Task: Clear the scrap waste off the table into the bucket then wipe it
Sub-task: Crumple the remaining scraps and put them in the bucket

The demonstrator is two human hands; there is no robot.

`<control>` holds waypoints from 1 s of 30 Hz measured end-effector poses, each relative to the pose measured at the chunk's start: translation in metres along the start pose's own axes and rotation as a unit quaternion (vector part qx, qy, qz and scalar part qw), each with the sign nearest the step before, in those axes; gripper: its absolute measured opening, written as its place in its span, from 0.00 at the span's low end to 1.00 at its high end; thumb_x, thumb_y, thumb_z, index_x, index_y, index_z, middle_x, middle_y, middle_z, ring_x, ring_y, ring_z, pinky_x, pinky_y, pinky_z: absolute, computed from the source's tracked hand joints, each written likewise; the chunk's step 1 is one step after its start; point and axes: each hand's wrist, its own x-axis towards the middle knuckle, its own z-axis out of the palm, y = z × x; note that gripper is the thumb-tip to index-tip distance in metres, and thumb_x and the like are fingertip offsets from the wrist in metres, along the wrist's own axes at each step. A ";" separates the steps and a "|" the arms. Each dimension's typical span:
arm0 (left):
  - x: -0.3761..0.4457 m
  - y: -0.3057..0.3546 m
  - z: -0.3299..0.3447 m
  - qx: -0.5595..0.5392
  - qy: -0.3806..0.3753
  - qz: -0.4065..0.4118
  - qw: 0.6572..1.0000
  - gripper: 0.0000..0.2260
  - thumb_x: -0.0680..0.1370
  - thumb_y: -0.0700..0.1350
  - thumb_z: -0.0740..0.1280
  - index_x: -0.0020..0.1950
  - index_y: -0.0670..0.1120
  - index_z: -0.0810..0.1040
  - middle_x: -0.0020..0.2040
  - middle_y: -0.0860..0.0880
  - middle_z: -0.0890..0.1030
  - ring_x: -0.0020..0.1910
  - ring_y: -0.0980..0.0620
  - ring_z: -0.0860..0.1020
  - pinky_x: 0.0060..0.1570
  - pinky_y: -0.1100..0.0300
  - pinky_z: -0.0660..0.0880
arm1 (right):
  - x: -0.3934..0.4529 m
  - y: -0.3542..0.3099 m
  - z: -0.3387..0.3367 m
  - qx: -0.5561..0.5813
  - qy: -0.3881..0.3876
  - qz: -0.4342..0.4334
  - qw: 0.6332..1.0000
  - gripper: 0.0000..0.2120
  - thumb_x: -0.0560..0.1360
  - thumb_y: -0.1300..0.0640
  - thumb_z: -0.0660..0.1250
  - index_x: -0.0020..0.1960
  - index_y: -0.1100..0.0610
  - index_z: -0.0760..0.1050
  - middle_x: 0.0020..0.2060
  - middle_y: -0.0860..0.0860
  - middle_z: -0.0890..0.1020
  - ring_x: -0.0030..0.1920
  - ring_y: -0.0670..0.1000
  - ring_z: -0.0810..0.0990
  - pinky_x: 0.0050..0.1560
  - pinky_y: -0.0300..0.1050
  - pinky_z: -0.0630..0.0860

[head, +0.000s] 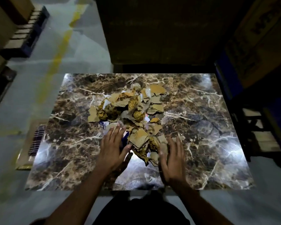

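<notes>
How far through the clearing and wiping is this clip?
Early. Nothing looks cleared: the scrap pile of cardboard bits and gold wrappers lies mid-table. In hand: left hand and right hand, fingers straight, flank its near end. Left: all binning and wiping; no bucket or cloth in view.

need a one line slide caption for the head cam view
Both open hands, left hand and right hand, flank the near end of a scrap pile on the marble table.

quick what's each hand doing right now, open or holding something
Left hand: open, fingers straight, against the near left edge of the scrap pile.
Right hand: open, fingers straight, at the pile's near right edge, holding nothing.
</notes>
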 end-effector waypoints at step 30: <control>0.011 0.085 0.068 -0.587 0.067 -0.145 0.794 0.29 0.75 0.73 0.61 0.72 0.61 0.70 0.71 0.55 0.74 0.69 0.50 0.74 0.67 0.40 0.73 | 0.032 -0.065 0.080 0.365 0.110 0.046 0.924 0.21 0.74 0.32 0.64 0.64 0.37 0.71 0.62 0.46 0.80 0.61 0.48 0.80 0.58 0.52 0.79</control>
